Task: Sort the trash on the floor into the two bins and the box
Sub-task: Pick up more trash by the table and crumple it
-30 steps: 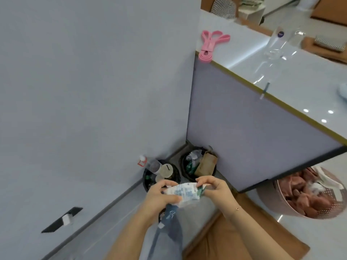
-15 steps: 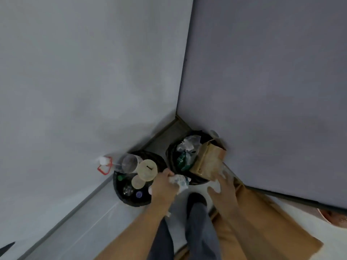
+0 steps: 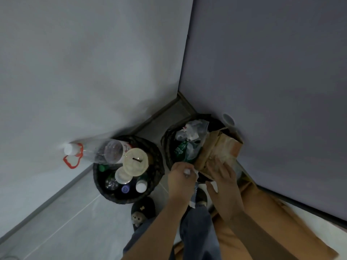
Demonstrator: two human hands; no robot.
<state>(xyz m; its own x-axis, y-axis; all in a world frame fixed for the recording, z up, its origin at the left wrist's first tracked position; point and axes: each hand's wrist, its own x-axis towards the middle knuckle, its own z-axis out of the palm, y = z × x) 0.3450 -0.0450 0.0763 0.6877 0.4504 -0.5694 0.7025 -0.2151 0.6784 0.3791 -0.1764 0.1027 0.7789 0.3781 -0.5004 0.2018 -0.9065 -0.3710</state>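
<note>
Two round black bins stand in the floor corner. The left bin (image 3: 158, 162) holds a large clear bottle (image 3: 105, 152), round lids and small bottles. The right bin (image 3: 166, 145) holds crumpled plastic wrappers (image 3: 189, 139) and a brown paper bag (image 3: 216, 152) leaning on its rim. My left hand (image 3: 180, 178) grips a crumpled white wrapper (image 3: 193, 186) at the right bin's near edge. My right hand (image 3: 224, 177) lies with fingers spread on the paper bag.
A grey wall rises on the left and a dark cabinet side on the right, meeting behind the bins. A brown flat cardboard piece (image 3: 281, 222) lies on the floor at right. My slippered feet (image 3: 142, 211) stand just before the bins.
The view dropped from the counter to the bins. Both hands held the wrapper before; now only the left hand has it, low at the right bin, and the right hand moved onto the paper bag.
</note>
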